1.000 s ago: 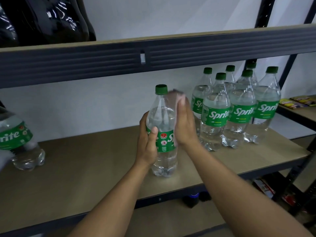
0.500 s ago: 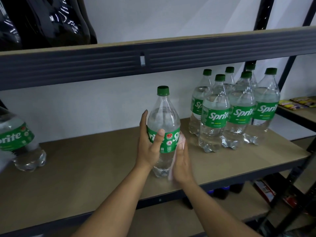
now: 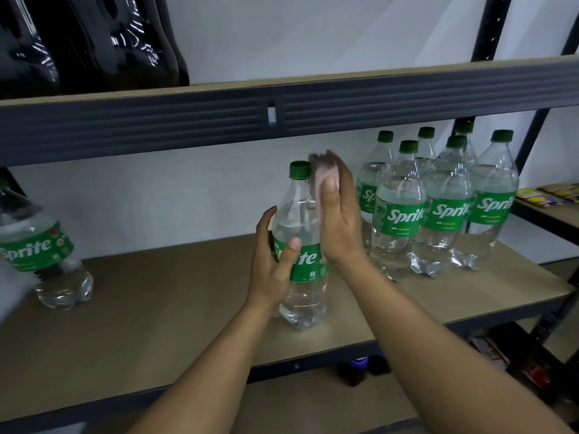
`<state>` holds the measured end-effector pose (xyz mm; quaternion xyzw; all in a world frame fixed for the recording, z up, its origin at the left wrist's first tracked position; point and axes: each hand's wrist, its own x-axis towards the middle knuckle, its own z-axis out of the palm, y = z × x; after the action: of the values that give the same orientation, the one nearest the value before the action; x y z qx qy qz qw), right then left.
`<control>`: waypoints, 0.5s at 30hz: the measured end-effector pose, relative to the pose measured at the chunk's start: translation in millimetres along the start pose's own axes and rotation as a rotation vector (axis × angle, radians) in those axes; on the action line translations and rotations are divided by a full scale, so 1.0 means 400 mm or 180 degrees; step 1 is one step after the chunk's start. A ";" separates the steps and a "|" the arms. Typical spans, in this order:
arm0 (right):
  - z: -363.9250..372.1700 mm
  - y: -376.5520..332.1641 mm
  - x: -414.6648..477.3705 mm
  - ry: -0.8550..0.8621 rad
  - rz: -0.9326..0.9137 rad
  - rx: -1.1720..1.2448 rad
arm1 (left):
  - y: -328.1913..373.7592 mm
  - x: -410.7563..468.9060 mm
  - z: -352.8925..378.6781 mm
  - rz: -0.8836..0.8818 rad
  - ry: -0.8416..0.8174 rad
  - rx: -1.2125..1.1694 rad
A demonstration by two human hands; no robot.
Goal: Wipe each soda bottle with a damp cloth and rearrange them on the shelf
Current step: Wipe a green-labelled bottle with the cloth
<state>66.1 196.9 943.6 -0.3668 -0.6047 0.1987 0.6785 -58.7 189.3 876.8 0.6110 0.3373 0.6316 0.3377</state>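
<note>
A clear Sprite bottle [image 3: 302,277] with a green cap and green label stands upright near the front of the shelf board [image 3: 175,311]. My left hand [image 3: 274,267] grips it around the label. My right hand [image 3: 340,220] presses a pale pink cloth [image 3: 322,183] against the bottle's right shoulder, just beside the cap, with the thumb over the cloth. Several more Sprite bottles [image 3: 438,214] stand grouped at the right of the same shelf. Another Sprite bottle [image 3: 47,255] stands at the far left, partly cut off by the frame's edge.
The upper shelf beam [image 3: 282,117] hangs low above the bottle caps, with dark bottles [image 3: 87,42] on top. A side shelf with snack packets [image 3: 548,195] lies to the right. Dark bottles [image 3: 360,368] sit on the shelf below.
My right hand with the cloth has slid up from the bottle's lower right side to its shoulder near the cap. The bottle has turned in my left hand, showing more of the label.
</note>
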 end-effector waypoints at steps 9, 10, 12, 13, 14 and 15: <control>0.013 0.156 -0.291 -0.0017 0.0768 0.0316 | -0.001 0.005 -0.001 -0.0115 -0.0131 -0.0140; 0.012 0.139 -0.263 -0.0012 0.0742 0.0306 | 0.000 0.005 -0.003 -0.0131 -0.0123 -0.0146; 0.012 0.074 -0.171 0.0054 0.0643 0.0187 | 0.009 0.005 -0.005 -0.0149 -0.0072 -0.0114; 0.011 0.034 -0.119 0.0077 0.0539 0.0106 | 0.010 0.006 -0.006 -0.0139 -0.0054 -0.0112; 0.011 -0.001 -0.068 0.0075 0.0377 0.0065 | 0.008 0.008 -0.006 -0.0140 -0.0048 -0.0117; 0.010 -0.031 -0.025 0.0081 0.0215 0.0048 | 0.007 0.009 -0.006 -0.0160 -0.0065 -0.0127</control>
<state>58.1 183.0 946.0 -0.3844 -0.5818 0.2214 0.6818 -61.1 190.6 881.1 0.6019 0.3364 0.6232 0.3690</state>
